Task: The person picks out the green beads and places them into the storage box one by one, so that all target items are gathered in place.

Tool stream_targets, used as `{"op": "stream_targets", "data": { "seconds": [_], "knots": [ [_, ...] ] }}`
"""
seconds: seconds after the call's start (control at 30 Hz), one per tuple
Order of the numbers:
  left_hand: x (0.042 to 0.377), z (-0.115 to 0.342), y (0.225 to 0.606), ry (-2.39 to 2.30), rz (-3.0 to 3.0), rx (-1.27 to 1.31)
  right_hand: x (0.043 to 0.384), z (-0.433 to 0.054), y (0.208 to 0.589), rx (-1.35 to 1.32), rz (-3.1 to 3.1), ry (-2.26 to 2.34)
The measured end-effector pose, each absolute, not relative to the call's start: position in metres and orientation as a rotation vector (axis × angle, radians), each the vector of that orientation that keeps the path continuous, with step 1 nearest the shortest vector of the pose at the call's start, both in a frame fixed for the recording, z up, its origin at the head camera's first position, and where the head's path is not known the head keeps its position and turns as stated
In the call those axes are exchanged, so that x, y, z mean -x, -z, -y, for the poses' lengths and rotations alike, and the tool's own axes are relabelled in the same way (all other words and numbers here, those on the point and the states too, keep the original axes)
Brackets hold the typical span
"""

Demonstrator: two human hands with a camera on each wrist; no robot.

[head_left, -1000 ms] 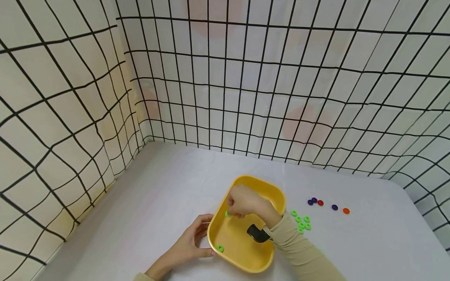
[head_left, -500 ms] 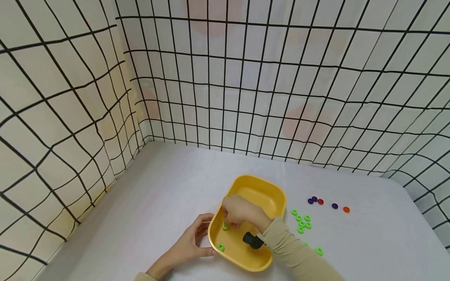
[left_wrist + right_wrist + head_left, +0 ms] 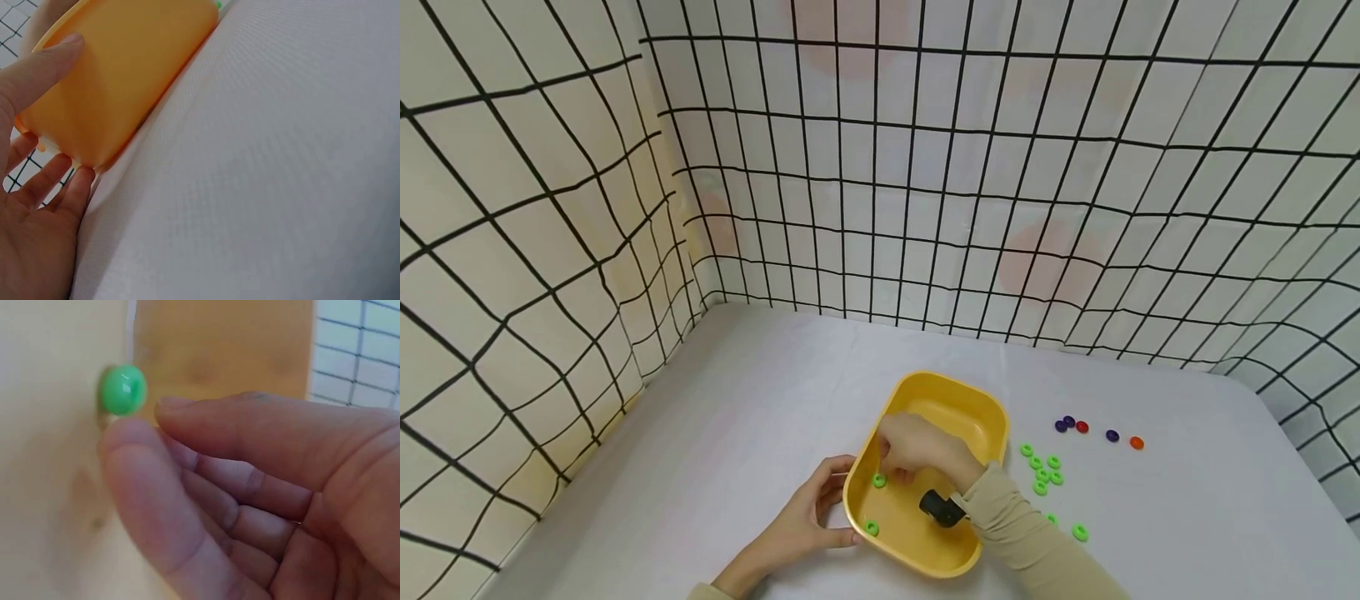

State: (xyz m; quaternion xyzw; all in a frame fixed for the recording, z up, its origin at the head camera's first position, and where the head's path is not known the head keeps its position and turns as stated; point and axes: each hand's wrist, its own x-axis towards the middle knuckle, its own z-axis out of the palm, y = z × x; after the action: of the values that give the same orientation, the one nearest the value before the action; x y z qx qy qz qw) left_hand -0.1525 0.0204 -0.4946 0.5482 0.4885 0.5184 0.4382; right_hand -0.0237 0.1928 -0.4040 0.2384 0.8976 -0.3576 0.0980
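Note:
A yellow tray (image 3: 938,567) stands on the white table. My left hand (image 3: 805,512) holds its left corner, thumb on one outer wall and fingers curved against the other, as the left wrist view shows the tray wall (image 3: 125,81) between them. My right hand (image 3: 917,446) reaches down inside the tray. Just beyond its fingertips lies a small green ring (image 3: 879,481); in the right wrist view the thumb and index finger stand slightly apart beside this green ring (image 3: 124,389), with nothing between them. A second green ring (image 3: 871,528) lies near the tray's lower left corner.
Several green rings (image 3: 1042,475) lie right of the tray, and another green ring (image 3: 1080,532) nearer the right sleeve (image 3: 1030,533). Farther back are dark purple pieces (image 3: 1112,436), a red piece (image 3: 1082,427) and an orange piece (image 3: 1137,443). Black-gridded white walls (image 3: 925,167) enclose the table.
My right hand has moved toward the near side inside the tray with the green ring, which now lies free of its fingertips. The left hand has stayed at the tray's corner.

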Motion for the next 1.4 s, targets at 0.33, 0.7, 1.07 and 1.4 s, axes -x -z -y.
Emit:
{"op": "stream_targets", "data": {
  "seconds": [0.33, 0.7, 1.07, 1.4],
  "knots": [
    [0.147, -0.028, 0.495, -1.258, -1.206, -1.38, -0.062, -0.255, 0.372, -0.779, -2.752, 1.798],
    [0.163, -0.017, 0.489, -1.306, -1.241, -1.39, -0.162, -0.296, 0.418, -1.49, -2.351, 2.324],
    [0.165, 0.004, 0.491, -1.323, -1.247, -1.296, -0.172, -0.301, 0.461, -1.657, -2.303, 2.019],
    [0.162, 0.004, 0.489, -1.322, -1.247, -1.294, -0.18, -0.299, 0.467, -1.526, -2.399, 1.877]
  ]
}}
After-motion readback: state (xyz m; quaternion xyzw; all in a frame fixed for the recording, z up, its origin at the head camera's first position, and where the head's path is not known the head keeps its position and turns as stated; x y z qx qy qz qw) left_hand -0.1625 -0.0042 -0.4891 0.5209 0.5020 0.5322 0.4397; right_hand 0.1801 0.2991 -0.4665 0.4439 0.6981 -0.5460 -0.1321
